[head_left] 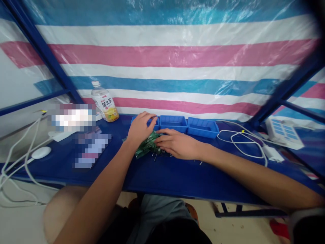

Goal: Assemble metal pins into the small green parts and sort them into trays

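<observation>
My left hand (140, 128) reaches over the edge of the leftmost blue tray (156, 122), its fingers curled down as if pinching; what they hold is hidden. My right hand (175, 143) lies flat, fingers stretched out to the left, pressing on a green shiny plastic bag (145, 146) on the dark blue table (162, 176). A few small dark pin-like parts (154, 157) lie on the table beside the bag.
Two more blue trays (173, 123) (203, 127) stand in a row at the back. A drink bottle (105, 102) stands back left. White cables (243, 144), a charger (273, 154) and a power strip (284, 133) lie right. A white round device (41, 152) lies left.
</observation>
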A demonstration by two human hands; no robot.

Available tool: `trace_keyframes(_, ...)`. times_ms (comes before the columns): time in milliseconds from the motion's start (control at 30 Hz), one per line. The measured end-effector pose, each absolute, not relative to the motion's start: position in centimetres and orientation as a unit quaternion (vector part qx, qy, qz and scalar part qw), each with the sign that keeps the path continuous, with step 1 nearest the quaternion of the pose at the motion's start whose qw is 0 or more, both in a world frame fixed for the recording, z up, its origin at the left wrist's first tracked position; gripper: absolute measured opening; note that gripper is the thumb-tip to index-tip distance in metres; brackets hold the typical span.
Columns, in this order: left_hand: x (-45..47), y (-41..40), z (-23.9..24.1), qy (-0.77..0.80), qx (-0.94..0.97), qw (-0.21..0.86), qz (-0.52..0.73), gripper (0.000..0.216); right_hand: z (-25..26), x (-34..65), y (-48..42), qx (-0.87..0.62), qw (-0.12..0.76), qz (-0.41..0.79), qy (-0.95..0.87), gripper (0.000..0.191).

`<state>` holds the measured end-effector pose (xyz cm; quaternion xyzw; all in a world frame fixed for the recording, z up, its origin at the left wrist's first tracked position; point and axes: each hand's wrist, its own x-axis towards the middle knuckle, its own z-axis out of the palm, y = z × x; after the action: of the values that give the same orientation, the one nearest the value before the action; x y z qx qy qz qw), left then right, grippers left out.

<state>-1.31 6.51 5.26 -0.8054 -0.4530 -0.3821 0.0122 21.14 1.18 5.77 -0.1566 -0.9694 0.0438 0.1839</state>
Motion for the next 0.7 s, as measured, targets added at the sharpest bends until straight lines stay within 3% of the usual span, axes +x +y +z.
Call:
trace_keyframes(267, -1.1, 6.3, 5.3, -0.432, -0.817, -0.006, -0.382, 0.036, 6.3, 20.4, 1.7, -0.14, 0.179, 0.072, -0.971, 0.032)
trace_keyframes(400, -1.2, 5.7, 5.7, -0.404, -0.813, -0.063, -0.414, 0.044, 7.2, 22.1, 2.1, -0.202, 0.28, 0.18, -0.921, 0.034)
trace_keyframes(567, 0.2, 4.7, 5.6, -0.343, -0.79, -0.264, -0.435, 0.047, 6.6, 25.7, 2.2, -0.353, 0.444, 0.341, -0.75, 0.021)
trace_keyframes(700, 2.3, 4.2, 4.7, -0.33, -0.79, -0.317, -0.408, 0.043, 4.5, 27.2, 1.3, -0.361, 0.477, 0.435, -0.673, 0.019)
